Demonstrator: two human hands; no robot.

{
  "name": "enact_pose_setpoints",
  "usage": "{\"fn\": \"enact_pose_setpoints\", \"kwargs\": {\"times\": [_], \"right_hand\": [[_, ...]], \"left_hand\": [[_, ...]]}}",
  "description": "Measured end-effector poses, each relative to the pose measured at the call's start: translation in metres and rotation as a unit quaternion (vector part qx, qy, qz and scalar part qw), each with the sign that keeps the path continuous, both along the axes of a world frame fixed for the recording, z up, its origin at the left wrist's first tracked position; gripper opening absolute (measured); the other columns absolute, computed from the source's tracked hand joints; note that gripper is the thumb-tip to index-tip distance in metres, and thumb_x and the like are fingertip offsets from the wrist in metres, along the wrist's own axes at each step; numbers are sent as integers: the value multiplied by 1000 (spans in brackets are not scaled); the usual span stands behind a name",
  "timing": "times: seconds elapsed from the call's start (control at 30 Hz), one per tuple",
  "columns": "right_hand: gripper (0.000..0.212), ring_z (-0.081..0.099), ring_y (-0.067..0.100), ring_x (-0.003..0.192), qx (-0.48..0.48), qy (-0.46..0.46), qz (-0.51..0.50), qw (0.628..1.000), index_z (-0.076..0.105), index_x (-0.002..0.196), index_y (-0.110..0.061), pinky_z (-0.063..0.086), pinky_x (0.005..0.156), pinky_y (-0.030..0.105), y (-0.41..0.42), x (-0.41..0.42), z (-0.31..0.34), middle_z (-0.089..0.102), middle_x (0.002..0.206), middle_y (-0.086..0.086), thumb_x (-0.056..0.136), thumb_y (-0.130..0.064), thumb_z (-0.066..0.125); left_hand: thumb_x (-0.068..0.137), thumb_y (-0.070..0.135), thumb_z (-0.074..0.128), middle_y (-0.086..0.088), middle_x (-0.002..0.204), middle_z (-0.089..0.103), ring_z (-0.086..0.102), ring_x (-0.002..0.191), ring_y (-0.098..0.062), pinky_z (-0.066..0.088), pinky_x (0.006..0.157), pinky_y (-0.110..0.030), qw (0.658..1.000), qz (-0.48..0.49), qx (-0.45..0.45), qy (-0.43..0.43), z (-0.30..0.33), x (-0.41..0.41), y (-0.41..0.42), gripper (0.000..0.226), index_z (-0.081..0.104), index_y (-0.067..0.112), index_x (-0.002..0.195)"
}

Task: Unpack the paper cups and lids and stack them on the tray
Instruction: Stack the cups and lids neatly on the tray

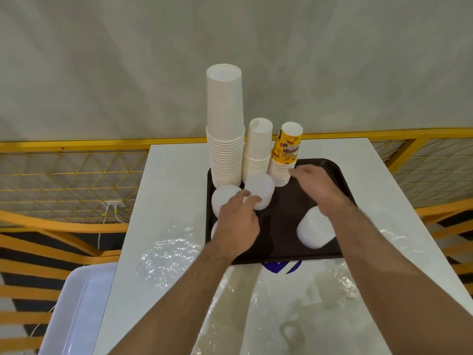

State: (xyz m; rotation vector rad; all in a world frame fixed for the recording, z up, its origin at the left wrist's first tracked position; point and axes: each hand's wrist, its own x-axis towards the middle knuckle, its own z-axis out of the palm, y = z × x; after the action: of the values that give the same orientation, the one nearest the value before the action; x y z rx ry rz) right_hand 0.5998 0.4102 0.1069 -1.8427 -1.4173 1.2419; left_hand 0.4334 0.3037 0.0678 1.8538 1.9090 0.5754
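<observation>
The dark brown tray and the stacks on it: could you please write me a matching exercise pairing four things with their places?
Things:
1. tallest stack of plain white paper cups
2. stack topped by a yellow printed paper cup
3. stack of white lids under the right forearm
4. white plastic bin

Places:
A. near right part of the dark brown tray
B. far left corner of the tray
C. off the table, lower left
D. rightmost of the three cup stacks

Pairs: 1-B, 2-D, 3-A, 4-C
</observation>
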Motion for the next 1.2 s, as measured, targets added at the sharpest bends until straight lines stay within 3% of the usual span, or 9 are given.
{"fn": "enact_pose_setpoints", "kwargs": {"times": [0.07, 0.13, 0.3, 0.5, 0.67, 0.83, 0.93, 0.97, 1.2], "right_hand": [[47, 51, 19, 126, 38, -25, -22, 999, 53, 142, -15, 40, 103, 32, -10, 28, 8, 56, 141, 2, 98, -32, 60], [48, 51, 20, 127, 46, -29, -45, 998, 52, 143, -17, 41, 103, 34, -23, 54, 6, 55, 142, 2, 98, -32, 60], [54, 51, 21, 120, -85, 38, -68, 993, 53, 139, -15, 42, 104, 36, -52, 93, -27, 54, 135, 2, 92, -37, 68], [45, 55, 25, 116, -147, 66, -39, 986, 55, 132, -12, 44, 89, 34, -69, 86, -57, 59, 129, 10, 93, -29, 68], [51, 52, 26, 123, -163, 64, 4, 985, 51, 136, -17, 46, 106, 41, -78, 52, -63, 55, 132, 6, 92, -33, 70], [53, 52, 23, 121, -162, 81, 30, 983, 51, 136, -22, 47, 103, 40, -83, 9, -65, 55, 133, 4, 90, -40, 70], [51, 50, 21, 109, -178, 93, 23, 979, 48, 136, -22, 47, 85, 31, -87, 1, -59, 52, 128, 3, 93, -44, 66], [50, 51, 22, 109, -187, 94, 18, 978, 47, 135, -23, 46, 86, 32, -89, 1, -58, 50, 128, 3, 93, -44, 65], [61, 65, 29, 106, -234, 135, -26, 963, 41, 143, -23, 54, 94, 36, -94, -9, -64, 49, 125, 4, 91, -37, 70]], "left_hand": [[99, 15, 50, -1, 154, 38, 42, 136, -21, 36, 112, -36, 999, -41, 7, -21, -1, 29, -10, 43, 51, 25, 140], [98, 15, 50, -2, 159, 30, 31, 144, -22, 31, 116, -40, 994, -107, 8, -8, -5, 58, -19, 49, 45, 27, 146], [97, 18, 49, -3, 164, 15, 15, 150, -24, 19, 118, -42, 981, -174, -27, 76, -16, 101, -29, 60, 31, 28, 154], [96, 16, 49, -2, 163, 19, 17, 150, -23, 22, 118, -41, 996, -68, -6, 50, -17, 76, -47, 58, 34, 26, 152], [98, 24, 47, -5, 159, 26, 23, 147, -24, 24, 115, -37, 991, 60, -42, 108, -26, 28, -76, 51, 38, 24, 148], [79, 20, 63, -14, 138, 56, 57, 122, -36, 48, 92, -49, 987, 73, -45, 135, -38, 1, -86, 49, 62, 16, 128], [96, 31, 46, -4, 159, 27, 29, 144, -25, 30, 111, -42, 983, 48, -81, 160, -40, -3, -86, 54, 38, 28, 149], [98, 33, 43, -2, 162, 20, 21, 147, -23, 25, 114, -39, 983, 53, -78, 160, -41, -6, -84, 55, 30, 31, 152], [100, 34, 41, -2, 163, 17, 16, 149, -24, 19, 116, -39, 978, 12, -86, 189, -38, -10, -73, 55, 28, 34, 153]]}}
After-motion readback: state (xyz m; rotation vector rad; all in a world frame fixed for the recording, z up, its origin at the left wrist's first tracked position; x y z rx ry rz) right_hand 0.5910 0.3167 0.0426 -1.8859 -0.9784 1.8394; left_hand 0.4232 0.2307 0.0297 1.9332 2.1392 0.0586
